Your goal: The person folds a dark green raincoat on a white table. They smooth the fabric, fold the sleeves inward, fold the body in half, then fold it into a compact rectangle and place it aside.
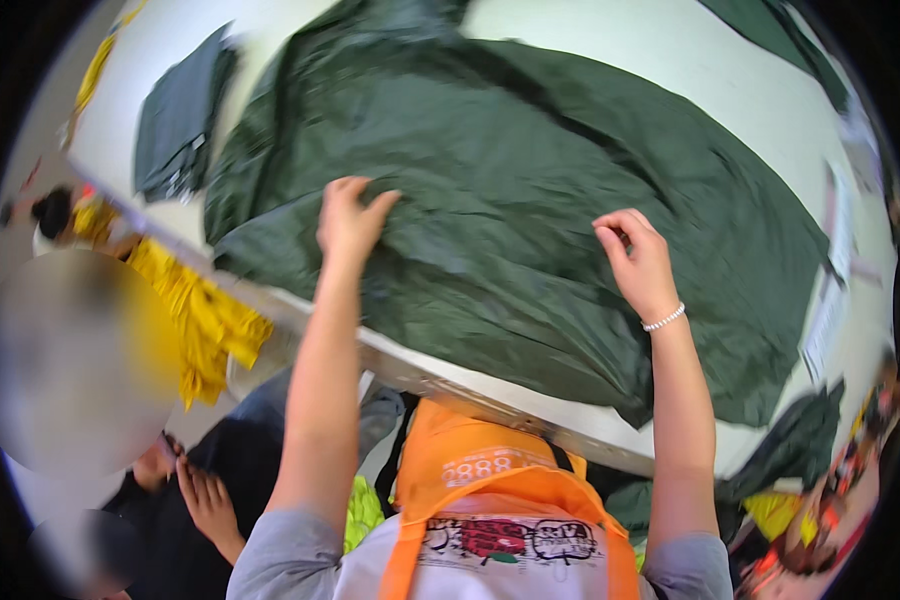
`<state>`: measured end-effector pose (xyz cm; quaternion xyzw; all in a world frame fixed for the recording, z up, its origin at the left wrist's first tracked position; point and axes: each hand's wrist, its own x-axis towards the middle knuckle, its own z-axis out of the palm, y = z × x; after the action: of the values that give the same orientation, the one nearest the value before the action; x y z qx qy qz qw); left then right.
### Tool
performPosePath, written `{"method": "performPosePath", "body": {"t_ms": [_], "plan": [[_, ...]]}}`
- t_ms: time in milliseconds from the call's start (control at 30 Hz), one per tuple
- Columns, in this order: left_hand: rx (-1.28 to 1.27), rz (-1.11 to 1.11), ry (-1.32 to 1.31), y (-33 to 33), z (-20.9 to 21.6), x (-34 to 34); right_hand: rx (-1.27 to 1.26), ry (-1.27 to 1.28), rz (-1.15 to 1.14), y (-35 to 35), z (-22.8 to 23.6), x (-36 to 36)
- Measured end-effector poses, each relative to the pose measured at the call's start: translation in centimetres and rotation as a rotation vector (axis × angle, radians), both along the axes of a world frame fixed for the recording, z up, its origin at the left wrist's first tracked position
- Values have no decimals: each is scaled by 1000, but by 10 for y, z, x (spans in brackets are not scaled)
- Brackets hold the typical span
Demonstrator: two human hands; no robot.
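A large piece of shiny dark green fabric (530,130) lies spread and wrinkled over the white table (600,410). On its left part is my left hand (350,222), fingers and thumb apart, at the surface of the cloth with nothing gripped. My right hand (638,258), with a white bead bracelet (664,318) on its wrist, is over the right part of the fabric. Its fingers are curled in toward the thumb, and no cloth shows drawn up into them. Creases run across the fabric between the two hands.
A folded dark green bundle (180,120) lies at the table's far left. Yellow fabric (200,320) hangs off the left edge, near a seated person in black (200,490). Papers (825,320) lie along the right edge, and more green cloth (795,440) hangs at the near right corner.
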<state>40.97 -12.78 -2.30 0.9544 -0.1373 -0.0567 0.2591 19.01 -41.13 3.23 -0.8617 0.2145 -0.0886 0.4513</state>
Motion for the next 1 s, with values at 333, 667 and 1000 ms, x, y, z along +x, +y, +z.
{"method": "performPosePath", "body": {"t_ms": [333,667,1000], "plan": [[-292,-18,83,39,-70,40,-623,435,-1152,-222,-53,-448],[48,108,-166,12,-8,-24,-404,346,-790,-368,-117,-510],[17,-124,-396,-10,10,-43,-718,662,-1034,-455,-107,-561]]}}
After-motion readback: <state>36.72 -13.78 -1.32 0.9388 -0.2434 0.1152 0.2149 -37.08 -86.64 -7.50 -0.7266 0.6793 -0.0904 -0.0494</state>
